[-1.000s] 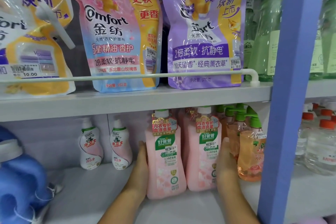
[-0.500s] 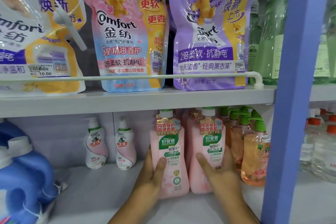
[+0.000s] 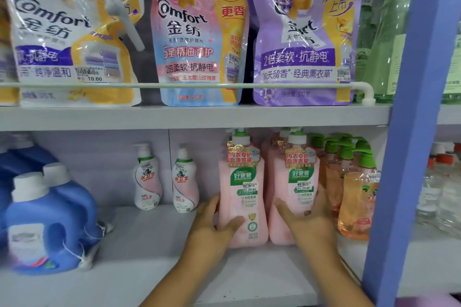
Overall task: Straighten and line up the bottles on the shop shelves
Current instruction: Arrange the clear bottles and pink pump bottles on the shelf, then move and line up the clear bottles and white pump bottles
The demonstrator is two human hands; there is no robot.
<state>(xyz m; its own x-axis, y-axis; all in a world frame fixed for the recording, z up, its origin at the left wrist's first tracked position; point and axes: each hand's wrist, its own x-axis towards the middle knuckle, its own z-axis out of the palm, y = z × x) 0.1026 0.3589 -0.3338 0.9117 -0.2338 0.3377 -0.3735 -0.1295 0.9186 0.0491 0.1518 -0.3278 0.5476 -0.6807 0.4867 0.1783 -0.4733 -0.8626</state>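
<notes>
Two tall pink pump bottles stand side by side at the front of the lower shelf (image 3: 149, 269). My left hand (image 3: 212, 227) grips the left pink bottle (image 3: 240, 194) low down, thumb across its front. My right hand (image 3: 306, 219) grips the right pink bottle (image 3: 296, 182), thumb on its front and fingers round its right side. Both bottles are upright with labels facing me. More pink bottles stand behind them, mostly hidden.
Orange pump bottles (image 3: 354, 202) crowd right of the pink ones. Two small white-and-pink bottles (image 3: 147, 182) stand far back left. Blue detergent jugs (image 3: 47, 219) sit at left. Refill pouches (image 3: 194, 32) fill the upper shelf behind a rail. A blue upright post (image 3: 411, 132) bounds the right.
Both hands have come from the bottles' outer sides round to their fronts, thumbs now across the fronts. The pair stands a little nearer the shelf's front edge.
</notes>
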